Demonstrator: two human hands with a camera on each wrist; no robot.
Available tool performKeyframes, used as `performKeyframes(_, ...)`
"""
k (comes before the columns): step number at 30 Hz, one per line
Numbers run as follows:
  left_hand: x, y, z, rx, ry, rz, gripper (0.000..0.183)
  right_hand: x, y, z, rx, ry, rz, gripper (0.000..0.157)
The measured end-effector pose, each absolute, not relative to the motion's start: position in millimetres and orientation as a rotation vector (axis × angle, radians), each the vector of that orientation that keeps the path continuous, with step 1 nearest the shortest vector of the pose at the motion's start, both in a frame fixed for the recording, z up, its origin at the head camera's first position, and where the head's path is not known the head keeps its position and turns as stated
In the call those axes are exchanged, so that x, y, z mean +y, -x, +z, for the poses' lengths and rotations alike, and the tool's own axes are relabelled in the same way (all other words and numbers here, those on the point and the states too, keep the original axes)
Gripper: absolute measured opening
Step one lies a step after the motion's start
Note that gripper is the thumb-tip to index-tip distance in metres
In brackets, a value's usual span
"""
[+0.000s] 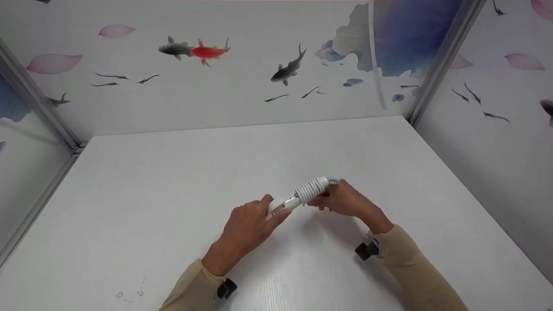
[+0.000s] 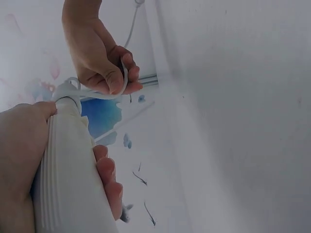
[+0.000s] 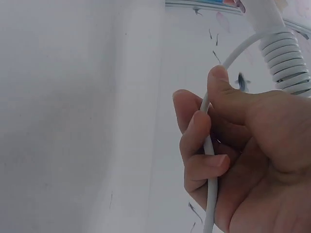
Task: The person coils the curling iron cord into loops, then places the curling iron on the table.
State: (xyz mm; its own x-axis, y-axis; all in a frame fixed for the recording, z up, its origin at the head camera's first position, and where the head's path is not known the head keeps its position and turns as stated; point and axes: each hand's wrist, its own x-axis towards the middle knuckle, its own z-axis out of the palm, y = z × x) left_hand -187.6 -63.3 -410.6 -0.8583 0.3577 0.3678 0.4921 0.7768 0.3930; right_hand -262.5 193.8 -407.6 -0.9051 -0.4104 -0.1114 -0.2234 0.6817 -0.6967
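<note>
A slim white corded appliance (image 1: 284, 206), shaped like a hair straightener, slants up to the right over the table. My left hand (image 1: 247, 223) grips its body, thumb along one side and fingers round the other. White cord is wound in tight coils (image 1: 309, 190) about the appliance's far part. My right hand (image 1: 345, 199) is beside the coiled end and holds the loose length of cord (image 3: 210, 191) between thumb and curled fingers. In the left wrist view, the ridged white body (image 2: 73, 170) fills the lower left, and the cord loops from its end to the right hand.
A white table (image 1: 164, 185) lies under both hands. Behind it stands a wall panel (image 1: 242, 95) printed with fish and petals, with more panels at both sides. Metal posts (image 1: 445, 65) mark the corners. Each wrist wears a small black camera mount (image 1: 366, 250).
</note>
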Motion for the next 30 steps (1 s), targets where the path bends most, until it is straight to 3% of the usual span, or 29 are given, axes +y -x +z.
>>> performKeyframes(9,-64.2,187.0,-413.0,-2.629,0.927,-0.532,0.043,207.4,271.8,-409.7,2.758,0.777,-0.883,0.003)
performKeyframes(15,-64.2,186.2,-414.5,-2.689,1.026,-0.513,0.042,208.6,273.2,-406.3,2.589,0.609,-1.080,0.014)
performKeyframes(30,-65.0,186.8,-415.9,-2.765,1.048,-0.481,0.042,195.4,248.8,-380.2,2.779,0.824,-1.137,0.008)
